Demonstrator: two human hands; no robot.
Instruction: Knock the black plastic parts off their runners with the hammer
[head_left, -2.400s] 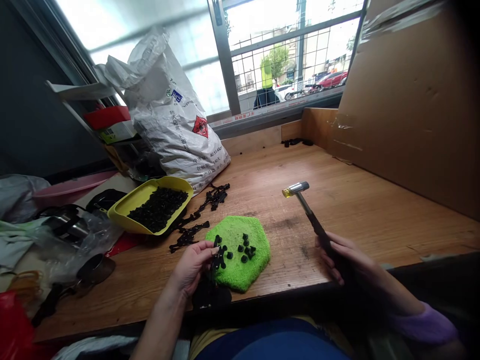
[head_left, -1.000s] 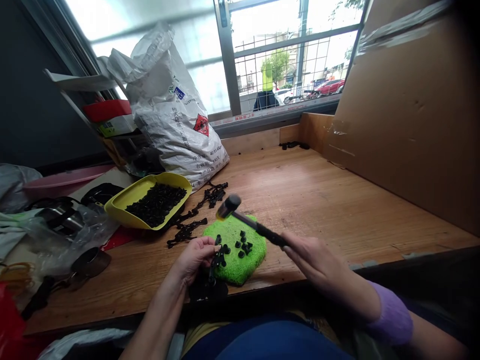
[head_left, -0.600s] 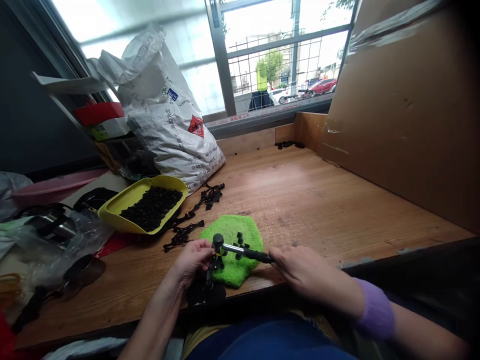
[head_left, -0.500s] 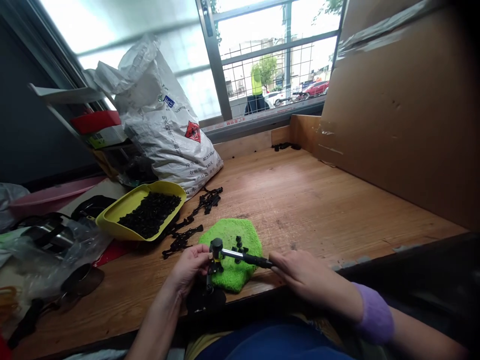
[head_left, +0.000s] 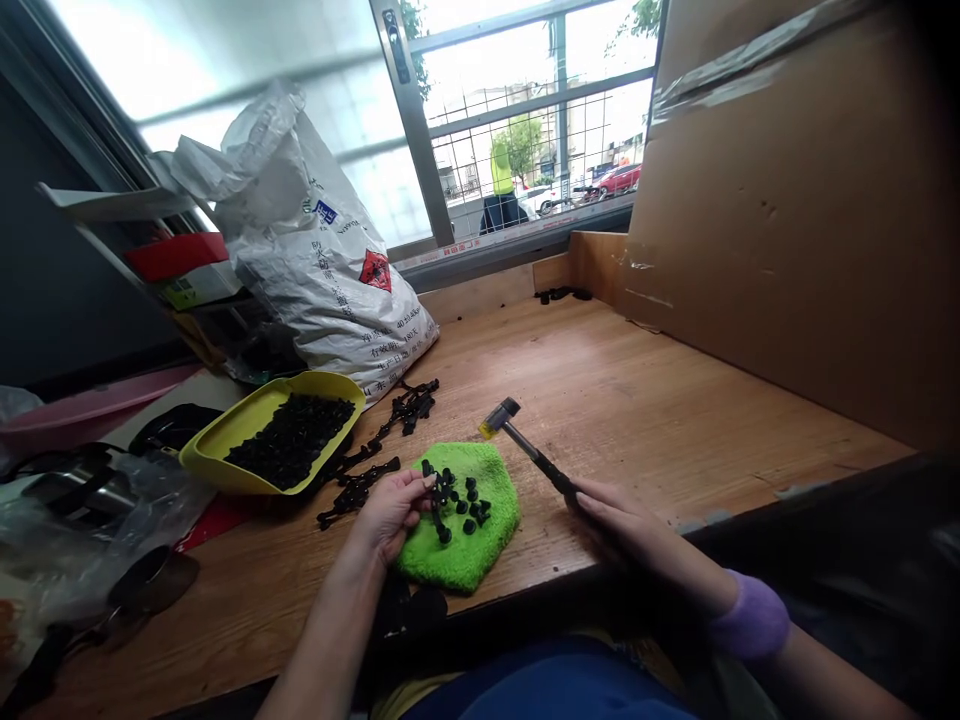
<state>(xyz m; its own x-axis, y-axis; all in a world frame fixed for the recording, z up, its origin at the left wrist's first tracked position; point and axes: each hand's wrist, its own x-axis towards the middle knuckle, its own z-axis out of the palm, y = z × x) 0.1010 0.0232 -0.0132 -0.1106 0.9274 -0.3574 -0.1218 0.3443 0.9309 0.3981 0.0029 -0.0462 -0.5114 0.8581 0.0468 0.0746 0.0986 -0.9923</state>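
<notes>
My right hand [head_left: 609, 508] is closed round the dark grip of a mallet [head_left: 534, 455]. Its head, black at one end and yellow at the other, is raised clear to the right of a green fluffy cloth [head_left: 491, 545]. With fingers pinched, my left hand [head_left: 390, 512] holds a black molded strip [head_left: 440, 515] over the cloth's left part. Several small black pieces [head_left: 471, 505] lie loose on the cloth beside the strip. The far part of the mallet's handle is hidden in my right hand.
A yellow scoop-shaped tray [head_left: 206, 455] full of small black pieces stands at the left. More black molded strips [head_left: 409, 408] lie between it and the cloth. Behind stands a large white sack [head_left: 330, 270]. A cardboard sheet [head_left: 750, 260] borders the right side of the wooden table [head_left: 645, 400].
The mallet has lifted off the strip and swung to the right, its head now turned. More loose black pieces show on the cloth. My left hand stays at the strip.
</notes>
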